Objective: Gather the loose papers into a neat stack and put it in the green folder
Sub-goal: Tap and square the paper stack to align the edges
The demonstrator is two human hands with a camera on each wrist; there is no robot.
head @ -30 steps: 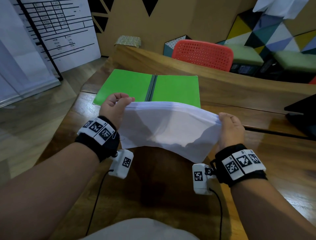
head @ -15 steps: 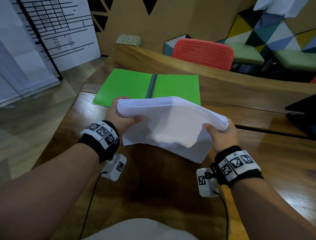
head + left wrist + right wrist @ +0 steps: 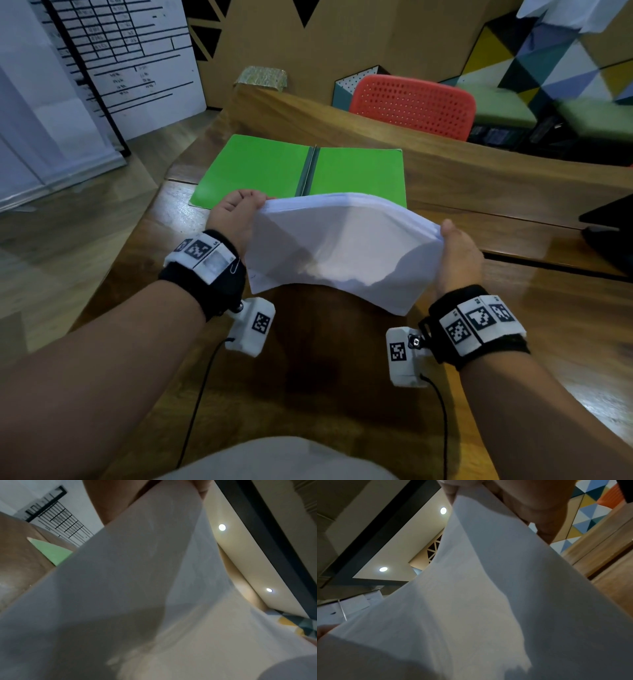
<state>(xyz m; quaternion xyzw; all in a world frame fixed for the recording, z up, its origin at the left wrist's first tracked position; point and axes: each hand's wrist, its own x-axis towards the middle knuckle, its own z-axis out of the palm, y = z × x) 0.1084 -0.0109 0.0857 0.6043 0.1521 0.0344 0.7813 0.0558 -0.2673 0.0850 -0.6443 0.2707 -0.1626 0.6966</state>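
Papers hang at the frame's centre, bowed upward, left hand and right hand each pinching a top corner. Above them, the green folder lies open on the table.

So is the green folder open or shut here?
Open: the green folder lies spread flat on the table, both covers and the centre spine showing.

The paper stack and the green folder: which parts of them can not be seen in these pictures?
- Paper stack: sheet count and any print; too fine in the head view, blurred in both wrist views.
- Fingertips of left hand and right hand: behind the paper.
- Green folder: near edge hidden by the stack; only a corner shows in the left wrist view.
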